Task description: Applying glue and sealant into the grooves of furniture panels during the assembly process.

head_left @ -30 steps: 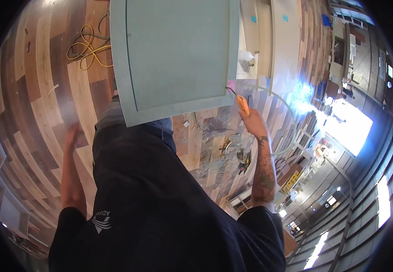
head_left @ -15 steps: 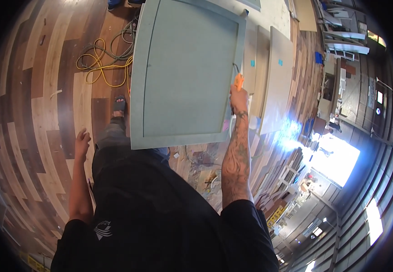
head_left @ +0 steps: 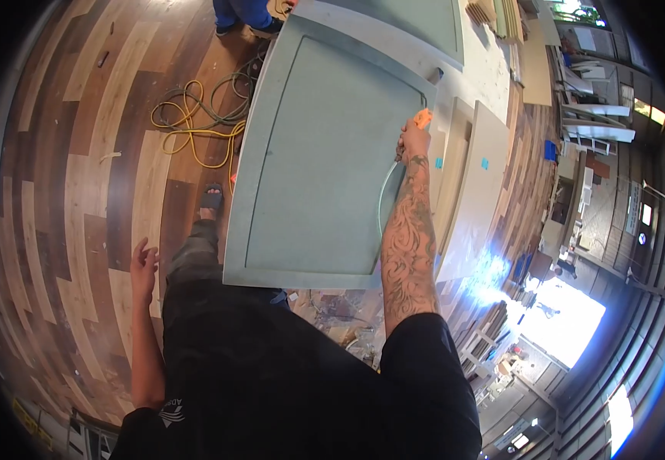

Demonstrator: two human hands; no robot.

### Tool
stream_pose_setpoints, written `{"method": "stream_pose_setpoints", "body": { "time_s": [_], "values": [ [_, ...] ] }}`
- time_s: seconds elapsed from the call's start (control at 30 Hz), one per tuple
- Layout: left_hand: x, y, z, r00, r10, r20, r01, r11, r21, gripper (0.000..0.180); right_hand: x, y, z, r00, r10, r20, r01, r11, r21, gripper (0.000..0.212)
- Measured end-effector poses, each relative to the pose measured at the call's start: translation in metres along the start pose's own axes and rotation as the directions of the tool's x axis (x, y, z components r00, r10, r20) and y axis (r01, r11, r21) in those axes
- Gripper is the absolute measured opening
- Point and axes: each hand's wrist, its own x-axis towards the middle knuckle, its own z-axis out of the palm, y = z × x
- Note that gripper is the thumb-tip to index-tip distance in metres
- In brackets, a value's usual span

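A grey-green cabinet door (head_left: 332,161) with a raised frame around a recessed panel lies flat in front of me, on a light work surface. My right hand (head_left: 414,142) is closed around an orange air blow gun (head_left: 423,118), held over the door's right frame edge near the far right corner. Its thin dark nozzle points away from me, toward that corner. From beneath the hand a pale hose (head_left: 383,201) curves back along my tattooed forearm. My left hand (head_left: 144,268) hangs at my left side above the floor, fingers loosely apart, holding nothing.
Another grey-green door (head_left: 417,23) lies beyond. Pale boards (head_left: 466,192) with blue tape lie to the right. Yellow and dark cords (head_left: 194,123) coil on the plank floor at left. A person's legs in blue (head_left: 244,14) stand at the far end. Stacked boards (head_left: 505,21) sit farther back.
My right hand and the blow gun have moved farther along the door's right edge, toward the far corner. The view has shifted, showing more of the second door and the other person's legs.
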Motion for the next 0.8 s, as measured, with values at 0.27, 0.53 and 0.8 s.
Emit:
{"method": "stream_pose_setpoints", "body": {
  "time_s": [0.27,0.53,0.8],
  "values": [
    [0.007,0.04,0.047,0.989,0.07,0.132,-0.06,0.995,-0.078,0.049,-0.041,-0.009,0.048,0.984,0.024,0.178,-0.069,0.965,0.254,0.023],
    [-0.002,0.103,0.135,0.834,0.317,0.451,-0.276,0.948,-0.155,0.065,-0.085,-0.027,0.102,0.966,-0.103,0.238,0.047,0.972,0.232,0.028],
    [-0.044,0.144,0.19,0.64,0.464,0.612,-0.577,0.817,-0.016,0.117,-0.12,-0.036,0.149,0.915,-0.261,0.308,0.222,0.962,0.156,0.03]
  ]
}}
